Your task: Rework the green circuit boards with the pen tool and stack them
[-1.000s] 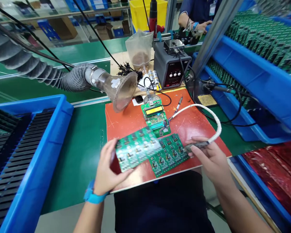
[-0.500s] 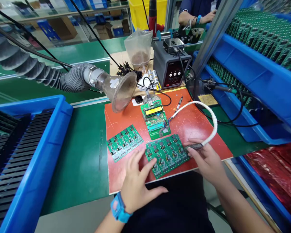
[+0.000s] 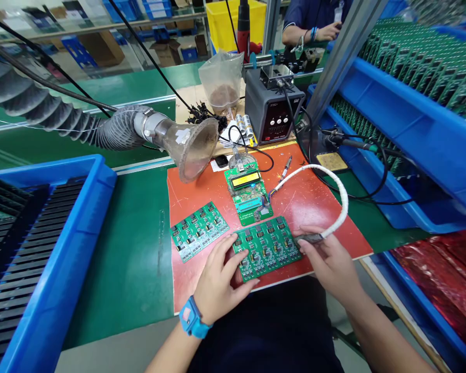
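Note:
A green circuit board panel [image 3: 270, 248] with several small digit displays lies on the red mat in front of me. My left hand [image 3: 227, 277] holds its left end, with fingertips on the side and top and the thumb at the near edge. In my right hand [image 3: 328, 259] is a dark-handled probe [image 3: 310, 238] on a white-sleeved cable, its tip end beside the panel's right edge. That cable runs to a green programmer board [image 3: 248, 194] with a lit yellow screen, just beyond the panel. A second circuit board panel [image 3: 200, 230] lies to the left.
A fume extractor hood [image 3: 198, 150] hangs at the left, above the mat. Behind stands a grey soldering station [image 3: 274, 106]. Blue bins flank me, the left bin [image 3: 89, 191] with black slotted racks, the right bin [image 3: 411, 103] with boards. A co-worker's arm [image 3: 299, 35] shows at the back.
My left thumb has moved up and in to the near edge of the panel, and the fingers have closed on its left end. The panel has shifted slightly. My right hand keeps the probe.

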